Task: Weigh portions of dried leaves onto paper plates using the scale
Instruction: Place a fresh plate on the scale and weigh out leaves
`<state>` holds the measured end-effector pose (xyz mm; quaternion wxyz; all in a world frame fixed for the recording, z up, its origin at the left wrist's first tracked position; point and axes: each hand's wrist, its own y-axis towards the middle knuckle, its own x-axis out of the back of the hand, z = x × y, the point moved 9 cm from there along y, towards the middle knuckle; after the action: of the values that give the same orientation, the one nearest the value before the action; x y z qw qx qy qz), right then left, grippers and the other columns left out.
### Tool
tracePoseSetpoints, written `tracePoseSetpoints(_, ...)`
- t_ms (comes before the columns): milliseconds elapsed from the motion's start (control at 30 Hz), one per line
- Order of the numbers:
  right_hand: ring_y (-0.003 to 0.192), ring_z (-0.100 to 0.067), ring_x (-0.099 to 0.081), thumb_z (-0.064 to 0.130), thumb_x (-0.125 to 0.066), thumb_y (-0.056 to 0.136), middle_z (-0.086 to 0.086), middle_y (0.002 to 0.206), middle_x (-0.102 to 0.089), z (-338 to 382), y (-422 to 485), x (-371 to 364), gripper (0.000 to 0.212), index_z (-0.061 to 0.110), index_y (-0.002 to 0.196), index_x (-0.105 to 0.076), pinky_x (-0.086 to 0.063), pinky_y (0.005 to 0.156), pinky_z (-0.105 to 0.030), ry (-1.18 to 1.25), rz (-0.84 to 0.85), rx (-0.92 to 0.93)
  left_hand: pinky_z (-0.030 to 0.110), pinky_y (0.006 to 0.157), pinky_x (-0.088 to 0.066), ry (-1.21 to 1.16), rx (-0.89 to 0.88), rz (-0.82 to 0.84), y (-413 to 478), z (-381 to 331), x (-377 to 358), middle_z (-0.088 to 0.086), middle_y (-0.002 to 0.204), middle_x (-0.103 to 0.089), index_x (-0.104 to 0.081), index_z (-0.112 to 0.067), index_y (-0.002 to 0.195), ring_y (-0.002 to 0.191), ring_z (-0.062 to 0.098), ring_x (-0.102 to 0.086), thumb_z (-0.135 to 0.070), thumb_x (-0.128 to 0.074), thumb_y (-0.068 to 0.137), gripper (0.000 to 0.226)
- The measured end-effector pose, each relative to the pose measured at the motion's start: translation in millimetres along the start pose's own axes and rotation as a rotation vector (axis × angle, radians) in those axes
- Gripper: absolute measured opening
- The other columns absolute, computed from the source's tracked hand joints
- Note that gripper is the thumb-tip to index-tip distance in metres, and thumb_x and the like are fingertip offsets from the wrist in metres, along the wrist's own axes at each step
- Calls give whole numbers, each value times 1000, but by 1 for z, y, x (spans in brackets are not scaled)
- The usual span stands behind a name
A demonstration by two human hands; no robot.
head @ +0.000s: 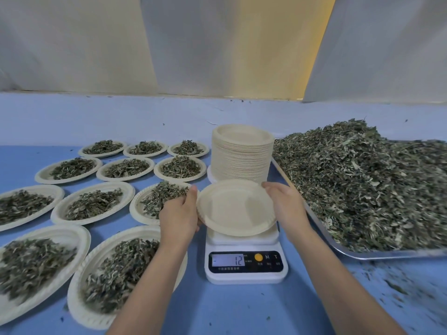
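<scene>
Blue tabletop (pixel 242 310) before pale curtains (pixel 217 44). Both forearms reach forward. The left hand (pixel 180 217) and right hand (pixel 285 204) grasp opposite rims of an empty paper plate (pixel 235 207), holding it tilted over the scale (pixel 245 262), whose display reads −12. Behind stands a plate stack (pixel 242 153). To the left lie filled plates (pixel 93 203), and to the right dried leaves (pixel 362 189) are heaped on a tray (pixel 362 256).

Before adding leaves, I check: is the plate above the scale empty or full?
Empty. The plate, held by the left hand and right hand, shows only a bare inside.
</scene>
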<state>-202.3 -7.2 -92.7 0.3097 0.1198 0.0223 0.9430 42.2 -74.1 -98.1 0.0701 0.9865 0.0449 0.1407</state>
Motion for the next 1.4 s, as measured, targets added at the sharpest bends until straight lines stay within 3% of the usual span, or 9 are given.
tracePoseSetpoints(367,99,-39,-58,21,-43,95,-22,103,-65,-3,0,4,32,-6,104,-60,-47,84,-49,-144,-35,62,31,51,-29,218,-80,29,-4,-7,-3,3,54,-48,-44,-8,57,55,20,-44,-36,-44,98,50)
tracePoseSetpoints(500,82,-8,-59,17,-43,94,11,89,-64,14,0,31,30,17,110,-68,-47,71,-29,-196,-143,174,29,75,-41,313,-242,-59,-8,-27,-1,-2,98,-64,-66,-8,103,95,16,-56,-34,-46,97,33)
tracePoseSetpoints(633,77,-27,-61,16,-46,84,-6,80,-70,18,1,82,26,18,69,-67,-50,71,-39,-349,-321,137,15,74,-27,317,-375,-61,-23,-57,-16,0,119,-59,-61,-13,121,106,10,-51,-32,-47,97,34)
tracePoseSetpoints(767,51,-23,-60,15,-45,74,-8,54,-66,1,11,111,36,10,44,-65,-45,53,-29,-543,-101,-115,17,78,-31,139,-410,17,-41,-85,-44,-3,116,-61,-64,-16,112,103,7,-51,-26,-47,97,25)
tracePoseSetpoints(933,33,-13,-43,9,-40,77,-3,46,-56,-60,-6,113,38,9,48,-64,-33,42,-10,-811,491,-595,27,86,-43,-17,-379,127,-58,-108,-82,-8,107,-59,-66,-19,109,93,12,-56,-21,-47,96,23)
tracePoseSetpoints(1100,31,-12,-36,3,-38,80,-3,42,-52,-73,3,102,32,7,56,-59,-25,37,-10,-722,475,-563,36,89,-47,-56,-366,189,-67,-116,-103,-12,101,-58,-66,-21,104,93,21,-61,-16,-47,93,23)
tracePoseSetpoints(1200,43,-19,-46,1,-39,84,-6,48,-56,-56,35,91,28,2,65,-60,-31,41,-17,-743,341,-349,34,88,-47,-61,-349,225,-67,-114,-110,-8,106,-62,-65,-23,103,94,21,-62,-15,-46,92,24)
tracePoseSetpoints(1333,112,-31,-55,9,-40,97,-19,120,-60,-43,71,74,32,-3,118,-60,-44,89,-30,-844,246,-163,35,87,-48,-88,-325,232,-64,-112,-113,-10,105,-62,-64,-28,100,93,21,-62,-15,-46,91,24)
tracePoseSetpoints(1400,113,-32,-54,8,-40,94,-19,122,-61,-38,79,71,31,0,112,-64,-43,94,-33,-851,174,-72,33,85,-48,-97,-312,226,-61,-111,-113,-13,105,-62,-64,-28,98,92,20,-63,-15,-46,90,24)
